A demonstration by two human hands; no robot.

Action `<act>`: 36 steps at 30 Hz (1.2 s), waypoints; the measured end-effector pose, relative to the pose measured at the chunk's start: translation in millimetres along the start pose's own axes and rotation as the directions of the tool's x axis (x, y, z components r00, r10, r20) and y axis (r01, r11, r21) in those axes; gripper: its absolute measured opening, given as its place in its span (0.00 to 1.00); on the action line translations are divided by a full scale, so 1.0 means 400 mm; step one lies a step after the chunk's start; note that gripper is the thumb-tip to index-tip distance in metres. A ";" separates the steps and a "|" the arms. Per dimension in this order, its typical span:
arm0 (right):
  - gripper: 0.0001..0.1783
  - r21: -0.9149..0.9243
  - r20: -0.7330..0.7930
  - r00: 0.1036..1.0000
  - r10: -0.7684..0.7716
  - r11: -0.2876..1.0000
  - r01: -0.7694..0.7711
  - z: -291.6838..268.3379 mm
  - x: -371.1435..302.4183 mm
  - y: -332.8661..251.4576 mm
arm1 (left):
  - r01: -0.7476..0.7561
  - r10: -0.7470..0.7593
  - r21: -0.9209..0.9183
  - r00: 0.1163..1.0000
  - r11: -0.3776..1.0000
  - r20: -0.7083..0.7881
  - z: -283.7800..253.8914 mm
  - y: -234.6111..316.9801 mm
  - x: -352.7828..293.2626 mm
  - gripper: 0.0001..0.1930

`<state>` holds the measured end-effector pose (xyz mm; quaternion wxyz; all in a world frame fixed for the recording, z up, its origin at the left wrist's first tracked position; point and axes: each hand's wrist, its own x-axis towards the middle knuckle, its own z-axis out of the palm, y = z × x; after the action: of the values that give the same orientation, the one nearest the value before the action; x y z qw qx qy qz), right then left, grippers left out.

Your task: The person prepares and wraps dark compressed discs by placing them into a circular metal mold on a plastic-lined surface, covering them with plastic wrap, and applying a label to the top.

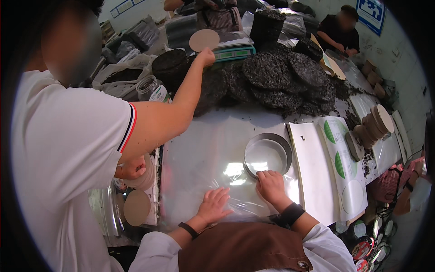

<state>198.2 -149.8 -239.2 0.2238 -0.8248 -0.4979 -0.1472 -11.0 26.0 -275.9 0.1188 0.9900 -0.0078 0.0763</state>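
Grey ring by the clear sheet's right edge looks light and stiff: hold its rim; left hand is open, right hand touches, grip unclear.

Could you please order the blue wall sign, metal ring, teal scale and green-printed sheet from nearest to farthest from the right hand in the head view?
From the right hand:
1. Metal ring, directly at it.
2. Green-printed sheet, to its right.
3. Teal scale, ahead and slightly left.
4. Blue wall sign, ahead-right in the background.
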 end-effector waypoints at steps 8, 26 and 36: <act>0.05 0.007 0.017 1.000 0.018 1.000 -0.018 0.006 -0.009 0.000 | 0.005 -0.005 0.014 1.000 1.000 -0.012 0.006 0.000 -0.009 0.31; 0.13 0.409 0.016 0.994 0.109 0.907 -0.106 -0.099 0.039 -0.015 | 0.004 -0.004 -0.030 1.000 1.000 -0.020 0.021 -0.002 0.004 0.29; 0.08 0.471 -0.673 0.710 -0.208 -0.860 0.196 -0.520 0.247 -0.333 | -0.022 0.020 -0.034 0.999 0.999 -0.045 0.023 -0.009 -0.002 0.29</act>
<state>121.4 -128.5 14.7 0.7323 0.1691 -0.5771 0.3197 -10.1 27.4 -285.8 0.1353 0.9857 -0.0168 0.0995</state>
